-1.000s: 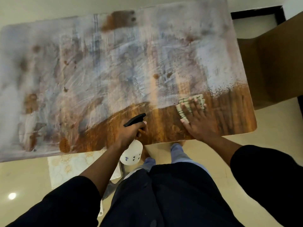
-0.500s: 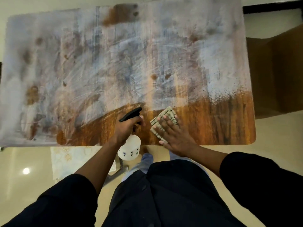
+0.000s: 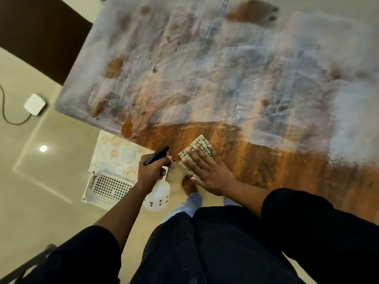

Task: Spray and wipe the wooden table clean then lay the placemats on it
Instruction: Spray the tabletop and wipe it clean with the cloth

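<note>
My right hand (image 3: 207, 171) lies flat on the folded cloth (image 3: 195, 152), fingers spread and straight, pressing it onto the wooden table (image 3: 276, 160) at its near edge. The cloth sits on the strip of bare brown wood; beyond it most of the tabletop is covered in a smeared whitish film (image 3: 225, 68) (a few brown patches show through). My left hand (image 3: 150, 173) curls round the neck of the spray bottle (image 3: 156, 195), its black trigger head pointing up toward the table edge, the white body hanging below my fist, just left of the cloth. A patterned placemat (image 3: 117, 154) lies on the floor under the table's near left corner, with a white lattice basket (image 3: 106, 188) overlapping it.
</note>
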